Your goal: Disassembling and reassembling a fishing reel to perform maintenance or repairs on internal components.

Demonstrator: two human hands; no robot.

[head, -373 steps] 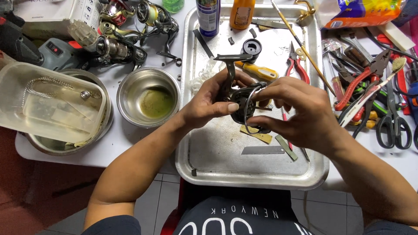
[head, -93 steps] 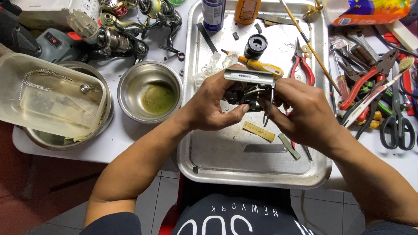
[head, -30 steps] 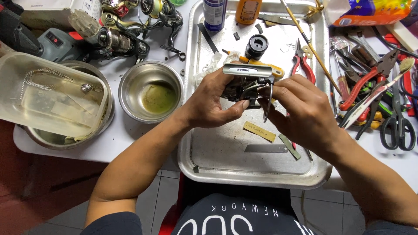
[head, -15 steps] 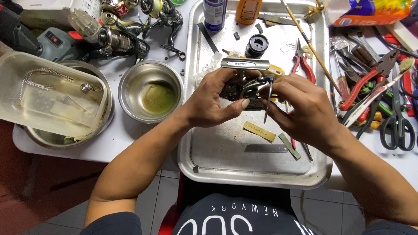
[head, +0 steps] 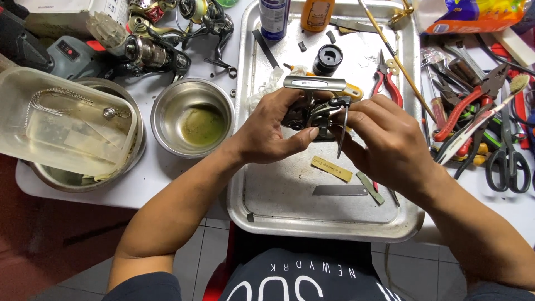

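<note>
- Spinning-reel body [head: 312, 111], dark metal with silver foot on top, sits between your two hands, held above the steel tray [head: 290, 200], upper middle of it.
- Your left hand [head: 273, 131] is closed around the reel's left side, thumb pressed under it.
- Your right hand [head: 384, 142] pinches the reel's right side, fingers curled, thin bail wire hanging down by the thumb.
- Black round knob [head: 327, 58] lies on tray just behind the reel, not touching.
- Red-handled pliers [head: 384, 83] on tray, right of reel.
- Small yellow strip [head: 331, 168] and flat grey blade [head: 340, 190] lie on tray below your hands.
- Empty-ish steel bowl [head: 192, 117] with greenish residue sits left of tray.
- Clear plastic tub [head: 61, 125] farther left, resting on another bowl.
- Pile of hand tools [head: 479, 111] right of tray, scissors [head: 507, 167] included.
</note>
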